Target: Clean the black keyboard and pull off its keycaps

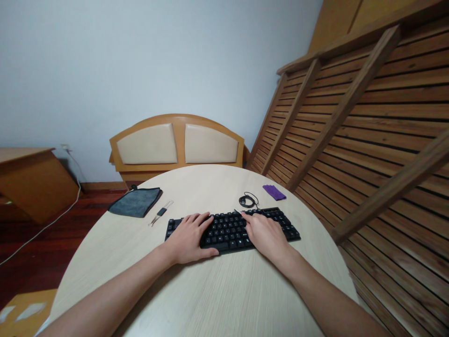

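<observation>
A black keyboard [226, 232] lies on the pale round table [224, 290], its letter keys facing up. My left hand [189, 238] rests over its left part, fingers spread on the keys and thumb along the front edge. Over the right part is my right hand [264, 231], fingers curled and the index finger pointing at the upper row. A thin dark tip shows at that fingertip; its kind is too small to make out. Behind the keyboard sits its coiled black cable [247, 201]. Left of it lies a wire keycap puller [162, 211] with a dark grip.
A grey cloth [135, 202] with black edging lies at the table's left. A folded purple cloth [274, 192] is at the back right. Beyond the table stands a padded headboard [178, 122]. A slatted wooden frame [351, 126] leans along the right side.
</observation>
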`<state>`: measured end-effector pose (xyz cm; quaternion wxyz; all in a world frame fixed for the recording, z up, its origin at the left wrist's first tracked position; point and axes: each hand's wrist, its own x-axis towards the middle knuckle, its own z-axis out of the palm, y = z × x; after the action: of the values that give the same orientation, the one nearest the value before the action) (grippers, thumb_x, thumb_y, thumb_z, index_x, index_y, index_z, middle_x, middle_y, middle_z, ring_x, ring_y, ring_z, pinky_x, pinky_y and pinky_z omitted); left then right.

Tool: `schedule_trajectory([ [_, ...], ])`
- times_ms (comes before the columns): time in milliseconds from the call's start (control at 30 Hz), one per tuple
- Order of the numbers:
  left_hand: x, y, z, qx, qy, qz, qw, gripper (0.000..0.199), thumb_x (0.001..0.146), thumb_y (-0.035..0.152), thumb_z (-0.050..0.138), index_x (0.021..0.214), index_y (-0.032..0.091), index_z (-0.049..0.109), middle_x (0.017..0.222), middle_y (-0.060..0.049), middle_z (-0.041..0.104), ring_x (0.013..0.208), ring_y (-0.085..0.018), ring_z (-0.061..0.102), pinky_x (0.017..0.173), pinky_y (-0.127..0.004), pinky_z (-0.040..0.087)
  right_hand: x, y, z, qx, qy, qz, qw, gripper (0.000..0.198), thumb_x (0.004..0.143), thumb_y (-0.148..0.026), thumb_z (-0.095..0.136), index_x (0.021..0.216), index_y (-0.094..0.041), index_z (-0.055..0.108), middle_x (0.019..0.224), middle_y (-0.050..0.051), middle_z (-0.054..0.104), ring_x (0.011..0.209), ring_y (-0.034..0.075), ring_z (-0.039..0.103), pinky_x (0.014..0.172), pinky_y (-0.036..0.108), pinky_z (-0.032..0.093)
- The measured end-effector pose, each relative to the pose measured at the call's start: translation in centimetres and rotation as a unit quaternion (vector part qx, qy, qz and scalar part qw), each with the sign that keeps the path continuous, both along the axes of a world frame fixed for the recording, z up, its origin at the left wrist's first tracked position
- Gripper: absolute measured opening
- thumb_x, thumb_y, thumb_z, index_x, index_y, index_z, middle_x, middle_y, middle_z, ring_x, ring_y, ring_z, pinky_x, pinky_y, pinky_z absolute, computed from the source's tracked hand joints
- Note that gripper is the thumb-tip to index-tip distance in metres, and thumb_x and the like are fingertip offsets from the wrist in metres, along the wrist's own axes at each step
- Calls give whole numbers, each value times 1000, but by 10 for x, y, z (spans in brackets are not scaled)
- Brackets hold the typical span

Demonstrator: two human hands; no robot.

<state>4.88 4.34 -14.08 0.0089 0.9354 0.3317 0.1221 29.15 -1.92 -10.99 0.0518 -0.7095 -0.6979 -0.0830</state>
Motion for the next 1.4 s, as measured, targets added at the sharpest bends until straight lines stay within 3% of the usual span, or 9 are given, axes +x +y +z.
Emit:
schedule_trajectory([
  [300,0,0,-1,-4,-7,-1,1000,94,76,81,50,146,19,41,150,-15,42,129,-38,45,107,-53,35,-1,-4,1,-9,-9,1,1000,39,93,-18,45,126,-26,64,96,7,74,82,25,72,65,31,50],
  [633,-1,0,0,-11,-7,-4,1000,95,76,83,46,147,19,41,151,-16,42,129,-39,45,107,-55,35,-6,-1,1,-37,-12,0,999,42,95,-17,46,134,-24,57,98,9,71,83,22,71,65,27,49],
  [1400,0,0,2,-16,-3,-1,1000,95,76,82,48,146,19,41,150,-15,42,130,-38,44,107,-54,35,9,0,6,-22,3,-35,999,39,98,-21,41,131,-25,61,103,10,73,89,24,71,71,30,49],
])
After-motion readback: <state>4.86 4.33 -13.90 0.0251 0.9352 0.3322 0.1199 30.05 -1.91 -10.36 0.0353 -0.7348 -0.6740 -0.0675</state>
